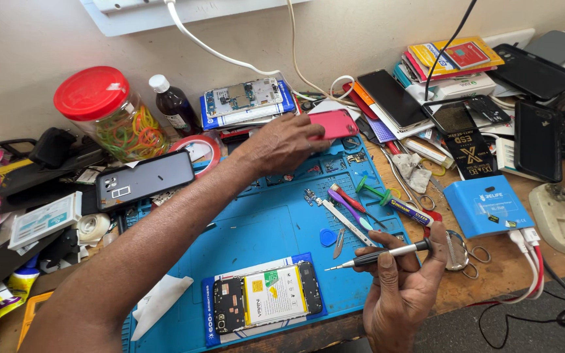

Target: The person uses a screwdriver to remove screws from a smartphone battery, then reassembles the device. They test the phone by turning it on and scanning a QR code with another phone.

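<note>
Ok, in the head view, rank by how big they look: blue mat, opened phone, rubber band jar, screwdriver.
1. Blue mat
2. Rubber band jar
3. Opened phone, looks close to the jar and sits nearer the camera, so unsure
4. Screwdriver, held in the right hand

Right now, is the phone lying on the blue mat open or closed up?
Open. The phone on the blue mat has no back cover; its battery and circuit boards show.

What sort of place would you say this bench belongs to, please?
Most likely a phone repair bench: an opened phone lies on a blue work mat, the right hand holds a precision screwdriver, and the left hand touches a pink phone.
</note>
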Tool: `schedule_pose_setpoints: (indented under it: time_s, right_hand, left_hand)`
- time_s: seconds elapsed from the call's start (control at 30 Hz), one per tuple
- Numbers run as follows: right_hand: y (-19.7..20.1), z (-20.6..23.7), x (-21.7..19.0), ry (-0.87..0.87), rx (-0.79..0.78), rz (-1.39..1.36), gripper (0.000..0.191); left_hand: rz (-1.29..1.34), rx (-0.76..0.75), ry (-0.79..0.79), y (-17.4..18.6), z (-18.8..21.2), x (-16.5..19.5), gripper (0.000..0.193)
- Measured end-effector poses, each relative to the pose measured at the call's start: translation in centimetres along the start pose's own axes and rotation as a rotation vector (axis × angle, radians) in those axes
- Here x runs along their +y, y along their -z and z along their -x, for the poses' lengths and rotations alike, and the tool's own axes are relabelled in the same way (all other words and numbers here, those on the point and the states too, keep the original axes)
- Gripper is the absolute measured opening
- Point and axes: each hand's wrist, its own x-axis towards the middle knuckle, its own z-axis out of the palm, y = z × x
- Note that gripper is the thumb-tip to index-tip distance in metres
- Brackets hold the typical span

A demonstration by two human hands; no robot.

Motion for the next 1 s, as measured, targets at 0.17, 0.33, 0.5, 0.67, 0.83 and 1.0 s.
schedule_pose_setpoints:
  time_s: [0.17,0.33,0.5,0.67,0.83,1.0]
  right_hand:
    - [-0.1,-0.1,0.0,-0.008,-0.001,0.007,0.079]
    - [0.0,-0.2,0.1,-0.026,0.013,0.033,0.079]
    - [0.2,-0.3,0.2,-0.016,0.002,0.024,0.080]
    - [0.2,-0.5,0.4,-0.046,0.038,0.057,0.079]
    - [0.2,-0.5,0.4,-0.044,0.029,0.027,0.080]
    - [0.4,-0.4,0.8,-0.058,0.037,0.032,0.081]
  left_hand:
    - [0.013,0.046,0.082,-0.7,-0.2,-1.0,0.039]
    - [0.068,0.027,0.089,-1.0,-0.7,-0.9,0.050]
    - [0.077,-0.044,-0.017,-0.6,-0.6,-0.1,0.040]
    - [0.202,0.059,0.001,-0.3,-0.2,1.9,0.037]
    - [0.172,0.020,0.053,0.1,0.7,2.5,0.039]
    - [0.137,0.046,0.087,0.3,1.4,3.2,0.043]
